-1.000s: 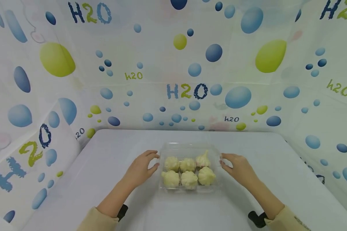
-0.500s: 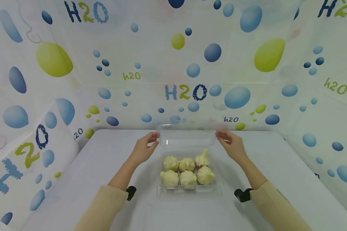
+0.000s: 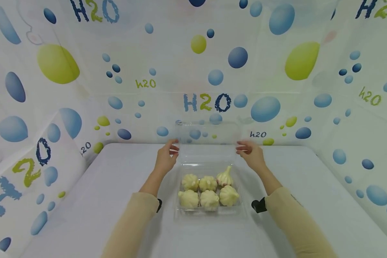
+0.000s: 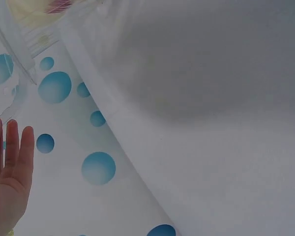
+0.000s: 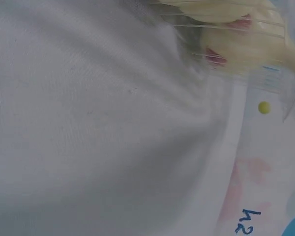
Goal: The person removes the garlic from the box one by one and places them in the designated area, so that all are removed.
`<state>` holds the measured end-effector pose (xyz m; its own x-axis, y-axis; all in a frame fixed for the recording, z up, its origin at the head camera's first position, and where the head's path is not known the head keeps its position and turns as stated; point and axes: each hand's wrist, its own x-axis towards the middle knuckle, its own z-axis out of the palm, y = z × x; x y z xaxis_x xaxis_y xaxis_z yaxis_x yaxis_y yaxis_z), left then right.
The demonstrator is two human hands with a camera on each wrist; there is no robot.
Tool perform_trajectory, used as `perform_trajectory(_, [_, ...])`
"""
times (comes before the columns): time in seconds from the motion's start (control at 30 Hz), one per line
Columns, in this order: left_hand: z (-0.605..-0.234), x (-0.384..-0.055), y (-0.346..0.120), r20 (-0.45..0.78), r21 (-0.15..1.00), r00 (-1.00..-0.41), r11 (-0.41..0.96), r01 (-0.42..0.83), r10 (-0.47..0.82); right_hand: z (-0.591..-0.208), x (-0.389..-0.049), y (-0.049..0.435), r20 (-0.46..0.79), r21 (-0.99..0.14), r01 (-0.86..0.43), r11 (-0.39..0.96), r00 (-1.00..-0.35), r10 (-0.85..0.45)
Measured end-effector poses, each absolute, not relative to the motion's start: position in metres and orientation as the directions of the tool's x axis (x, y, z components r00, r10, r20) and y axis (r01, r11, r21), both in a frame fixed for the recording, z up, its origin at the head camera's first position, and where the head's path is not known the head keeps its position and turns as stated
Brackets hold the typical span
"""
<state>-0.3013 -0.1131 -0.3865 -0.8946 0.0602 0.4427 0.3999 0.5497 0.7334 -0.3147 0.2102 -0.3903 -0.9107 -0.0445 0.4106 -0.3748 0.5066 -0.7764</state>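
Note:
A clear plastic clamshell container [image 3: 209,210] stands on the table with several garlic bulbs [image 3: 209,199] in two rows. One bulb [image 3: 225,176] at the back right has a long stem. Its transparent lid [image 3: 208,152] is swung up, roughly upright, behind the bulbs. At the lid's left edge is my left hand [image 3: 166,156], its fingers extended and close to the plastic; the left wrist view shows those fingers [image 4: 25,152] straight. My right hand [image 3: 252,154] is at the lid's right edge with loosely bent fingers. Exact contact is hard to tell. The right wrist view does not show that hand.
A white table [image 3: 132,172] lies under the container. Behind it hangs a white curtain [image 3: 167,61] printed with bubbles and lettering. Black wrist straps [image 3: 259,205] show at the sleeve ends.
The lid has swung from closed over the garlic bulbs up and back to about upright. Both hands have travelled up and away from me with it; the container base stays in place.

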Motion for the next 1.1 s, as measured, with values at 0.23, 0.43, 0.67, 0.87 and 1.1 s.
perform_trajectory(0.23, [-0.401, -0.305, -0.113, 0.306, 0.791, -0.949, 0.536, 0.294, 0.068, -0.405, -0.319, 0.209, 0.25, -0.83, -0.239, 0.503, -0.967, -0.048])
perform_trajectory(0.43, [-0.405, -0.306, -0.105, 0.188, 0.872, -0.982, 0.46, 0.165, -0.003, -0.409, -0.319, 0.206, 0.201, -0.866, -0.179, 0.467, -0.98, -0.004])
perform_trajectory(0.67, [-0.41, -0.307, -0.1, 0.108, 0.89, -0.994, 0.445, 0.096, -0.002, -0.41, -0.323, 0.204, 0.143, -0.866, -0.123, 0.485, -0.99, 0.005])
perform_trajectory(0.87, [-0.412, -0.308, -0.097, 0.061, 0.881, -0.998, 0.47, 0.054, 0.001, -0.41, -0.328, 0.202, 0.082, -0.861, -0.077, 0.504, -0.997, -0.012])
perform_trajectory(1.1, [-0.415, -0.311, -0.098, 0.019, 0.878, -1.0, 0.478, 0.019, 0.006, -0.413, -0.331, 0.201, 0.053, -0.869, -0.051, 0.491, -0.999, -0.01])
